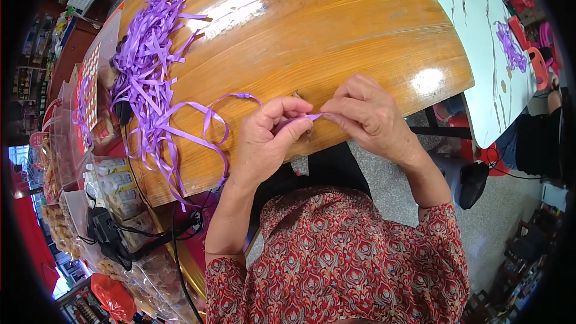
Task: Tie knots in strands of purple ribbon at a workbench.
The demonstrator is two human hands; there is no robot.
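Between my two hands a short stretch of purple ribbon is pulled taut over the near edge of the wooden table. My left hand is closed, pinching it between thumb and fingers. The other end sits in a pinch of my right hand. From my left hand the ribbon loops away to the left, with a small darker purple band on it. A big tangled heap of purple ribbons lies along the table's left side, several strands hanging over the edge.
The glossy wooden table spreads ahead of me. At its right stands a white marbled table with a smaller purple ribbon bunch. Left are packaged goods and a black clamp-like device with cables. A person's dark-clothed leg shows at far right.
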